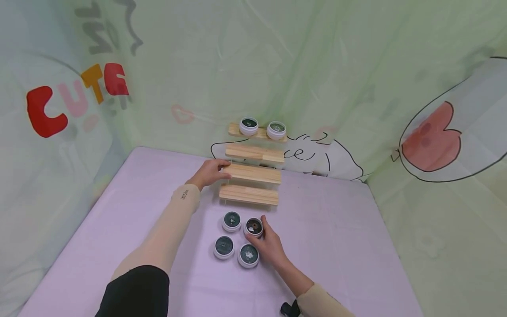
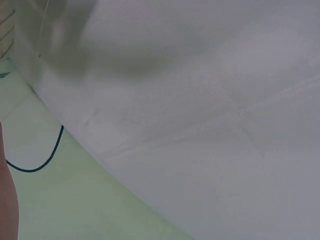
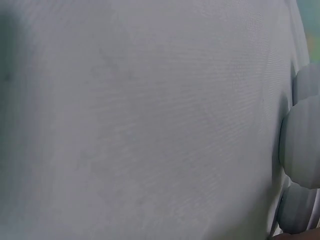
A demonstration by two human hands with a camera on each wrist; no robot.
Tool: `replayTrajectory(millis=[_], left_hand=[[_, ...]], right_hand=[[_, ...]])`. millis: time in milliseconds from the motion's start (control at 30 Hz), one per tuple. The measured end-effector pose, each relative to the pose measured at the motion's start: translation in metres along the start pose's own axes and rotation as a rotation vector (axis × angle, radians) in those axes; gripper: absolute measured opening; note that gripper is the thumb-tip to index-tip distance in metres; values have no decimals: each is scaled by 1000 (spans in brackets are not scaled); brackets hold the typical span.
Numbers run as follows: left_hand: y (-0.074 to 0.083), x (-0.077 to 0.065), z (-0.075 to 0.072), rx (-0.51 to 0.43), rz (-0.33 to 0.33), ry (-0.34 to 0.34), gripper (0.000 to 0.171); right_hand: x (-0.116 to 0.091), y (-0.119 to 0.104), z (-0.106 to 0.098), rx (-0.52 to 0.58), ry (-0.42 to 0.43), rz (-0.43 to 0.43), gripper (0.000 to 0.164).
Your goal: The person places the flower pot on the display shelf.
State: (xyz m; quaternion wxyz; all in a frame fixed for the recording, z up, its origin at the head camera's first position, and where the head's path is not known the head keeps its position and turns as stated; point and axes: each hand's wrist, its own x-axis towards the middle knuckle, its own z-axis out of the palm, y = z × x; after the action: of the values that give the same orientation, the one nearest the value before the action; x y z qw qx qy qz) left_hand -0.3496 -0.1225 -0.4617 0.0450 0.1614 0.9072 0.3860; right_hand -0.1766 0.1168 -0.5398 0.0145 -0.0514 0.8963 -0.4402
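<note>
A stepped wooden display rack (image 1: pixel 253 173) stands at the back of the table, with several pale planks rising in tiers. My left hand (image 1: pixel 210 172) grips the left end of one of its middle planks. Closer to me, my right hand (image 1: pixel 270 243) holds a small white round jar (image 1: pixel 254 226) with a dark top, thumb and fingers about its sides. Three similar jars are beside it: one at the back left (image 1: pixel 231 221), one at the front left (image 1: pixel 224 247) and one in front (image 1: pixel 248 255). Jar sides (image 3: pixel 302 145) show at the right wrist view's edge.
Two more white jars, one on the left (image 1: pixel 248 126) and one on the right (image 1: pixel 276 130), sit on the rack's top plank. Lilac cloth (image 1: pixel 332 237) covers the table. Pale green printed curtains (image 1: pixel 178 66) hang behind and at both sides. A black object (image 1: pixel 290 308) lies by my right forearm.
</note>
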Motion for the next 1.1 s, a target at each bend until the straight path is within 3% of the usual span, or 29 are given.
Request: replayTrajectory(millis=[333, 1100], left_hand=[[-3, 3, 2, -2, -1, -5, 58], [-1, 1, 1, -17, 6, -5, 57]], right_hand=[[5, -1, 3, 14, 25, 37, 84], [10, 6, 12, 15, 66, -23, 78]])
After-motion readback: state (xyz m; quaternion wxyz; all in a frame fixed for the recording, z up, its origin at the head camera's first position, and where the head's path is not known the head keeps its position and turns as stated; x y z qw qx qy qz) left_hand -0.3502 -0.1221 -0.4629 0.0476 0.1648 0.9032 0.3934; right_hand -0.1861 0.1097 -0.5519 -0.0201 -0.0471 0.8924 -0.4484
